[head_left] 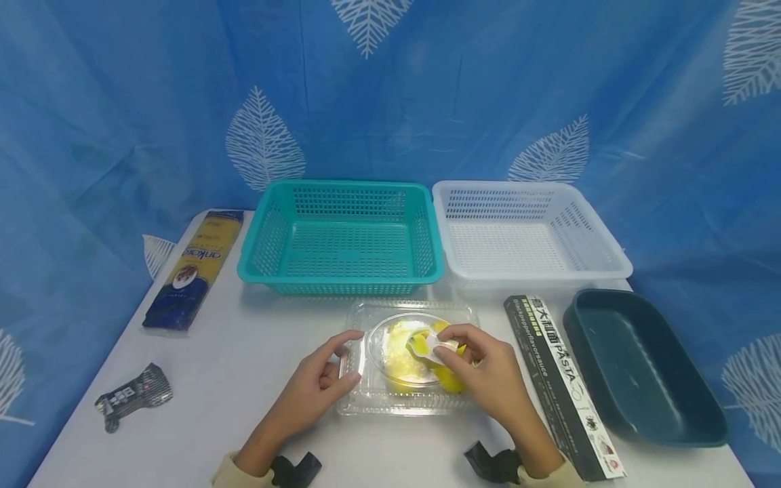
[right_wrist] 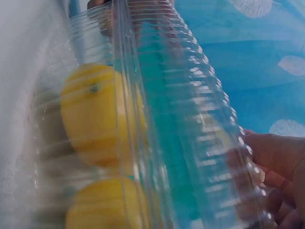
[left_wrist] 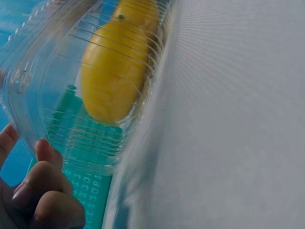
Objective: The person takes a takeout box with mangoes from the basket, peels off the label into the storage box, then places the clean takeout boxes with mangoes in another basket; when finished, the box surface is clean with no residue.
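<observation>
A clear plastic clamshell box (head_left: 403,405) lies closed on the table with several yellow fruits (head_left: 451,379) inside, also visible in the left wrist view (left_wrist: 114,71) and right wrist view (right_wrist: 93,112). My left hand (head_left: 314,386) is at the box's left side, index finger and thumb extended to its edge, other fingers curled; the left wrist view shows that hand (left_wrist: 45,191) beside the clear wall. Over the lid, my right hand (head_left: 497,373) pinches a small white and yellow-green piece (head_left: 427,344). Behind the lid's ridged edge, right fingers (right_wrist: 276,167) are partly hidden.
Behind the box stand a teal basket (head_left: 342,279) and a white basket (head_left: 543,274). At the right lie a black pasta box (head_left: 561,386) and a dark green tub (head_left: 641,366). A pasta packet (head_left: 195,271) and a small dark packet (head_left: 135,394) are at the left.
</observation>
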A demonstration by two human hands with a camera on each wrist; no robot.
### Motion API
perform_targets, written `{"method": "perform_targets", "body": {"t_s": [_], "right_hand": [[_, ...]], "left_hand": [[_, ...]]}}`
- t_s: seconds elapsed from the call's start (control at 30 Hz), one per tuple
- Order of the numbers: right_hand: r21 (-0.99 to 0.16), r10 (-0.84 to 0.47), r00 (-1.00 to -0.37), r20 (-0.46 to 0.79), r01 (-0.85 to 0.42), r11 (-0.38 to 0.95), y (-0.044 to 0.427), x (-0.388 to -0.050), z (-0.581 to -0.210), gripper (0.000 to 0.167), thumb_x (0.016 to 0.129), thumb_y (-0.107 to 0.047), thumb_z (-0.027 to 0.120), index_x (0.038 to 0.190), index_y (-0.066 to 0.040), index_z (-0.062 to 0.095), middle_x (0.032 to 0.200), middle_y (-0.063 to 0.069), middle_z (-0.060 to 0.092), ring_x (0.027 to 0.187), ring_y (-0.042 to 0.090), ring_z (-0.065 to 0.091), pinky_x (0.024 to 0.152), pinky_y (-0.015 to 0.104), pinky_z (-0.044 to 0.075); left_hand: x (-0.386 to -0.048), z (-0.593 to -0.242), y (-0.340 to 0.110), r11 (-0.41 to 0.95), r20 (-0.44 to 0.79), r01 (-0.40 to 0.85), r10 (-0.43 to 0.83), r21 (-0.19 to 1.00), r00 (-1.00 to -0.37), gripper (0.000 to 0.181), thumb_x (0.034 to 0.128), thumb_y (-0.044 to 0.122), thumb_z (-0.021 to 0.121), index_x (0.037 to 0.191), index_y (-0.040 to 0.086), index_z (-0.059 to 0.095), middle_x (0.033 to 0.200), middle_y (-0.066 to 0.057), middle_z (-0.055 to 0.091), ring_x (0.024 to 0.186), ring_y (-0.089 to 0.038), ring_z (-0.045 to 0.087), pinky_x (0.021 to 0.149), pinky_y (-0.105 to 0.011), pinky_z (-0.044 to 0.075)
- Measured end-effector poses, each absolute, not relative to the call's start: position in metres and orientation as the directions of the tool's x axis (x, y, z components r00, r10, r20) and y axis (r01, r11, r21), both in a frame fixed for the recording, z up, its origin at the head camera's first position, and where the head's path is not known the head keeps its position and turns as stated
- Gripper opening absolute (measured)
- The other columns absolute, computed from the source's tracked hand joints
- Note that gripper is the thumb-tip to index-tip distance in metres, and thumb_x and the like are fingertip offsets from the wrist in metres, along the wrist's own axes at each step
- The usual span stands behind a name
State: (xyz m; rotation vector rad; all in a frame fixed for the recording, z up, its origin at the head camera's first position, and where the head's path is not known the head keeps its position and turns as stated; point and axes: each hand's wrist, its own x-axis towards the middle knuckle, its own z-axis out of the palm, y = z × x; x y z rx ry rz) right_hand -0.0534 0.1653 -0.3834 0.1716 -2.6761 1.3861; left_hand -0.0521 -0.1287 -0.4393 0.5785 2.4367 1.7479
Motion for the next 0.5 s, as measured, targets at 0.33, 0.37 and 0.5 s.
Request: {"method": "perform_targets", "body": {"t_s": [0.33, 0.37, 0.5], "right_hand": [[-0.85, 0.068, -0.983, 0.171, -0.112, 0.514, 0.2, -0.041, -0.367, 0.021, 0.086, -0.023, 0.084, 0.105, -0.022, 0.075, 0.106, 0.006, 0.071, 0.039, 0.004, 0.032, 0.035, 0.023, 0.028], [-0.842, 0.086, -0.981, 0.175, -0.103, 0.529, 0.205, -0.04, -0.367, 0.021, 0.087, -0.023, 0.084, 0.106, -0.021, 0.074, 0.105, 0.006, 0.07, 0.039, 0.004, 0.031, 0.034, 0.023, 0.028], [-0.811, 0.185, -0.969, 0.161, -0.023, 0.584, 0.228, -0.031, -0.363, 0.022, 0.088, -0.023, 0.083, 0.108, -0.019, 0.074, 0.101, 0.008, 0.07, 0.038, 0.005, 0.032, 0.033, 0.025, 0.03]], "left_hand": [[-0.054, -0.437, -0.128, 0.278, 0.15, 0.262, 0.365, 0.924, -0.919, 0.058, 0.0961, 0.017, 0.073, 0.148, 0.03, 0.05, 0.062, 0.006, 0.038, 0.049, 0.002, 0.028, 0.042, -0.023, 0.028], [-0.054, -0.438, -0.129, 0.277, 0.153, 0.263, 0.364, 0.924, -0.919, 0.058, 0.0959, 0.016, 0.073, 0.148, 0.029, 0.05, 0.061, 0.007, 0.037, 0.049, 0.002, 0.028, 0.042, -0.023, 0.028], [-0.053, -0.441, -0.127, 0.264, 0.145, 0.248, 0.357, 0.932, -0.923, 0.058, 0.0955, 0.017, 0.074, 0.147, 0.028, 0.051, 0.064, 0.006, 0.039, 0.049, 0.002, 0.028, 0.041, -0.022, 0.028]]}}
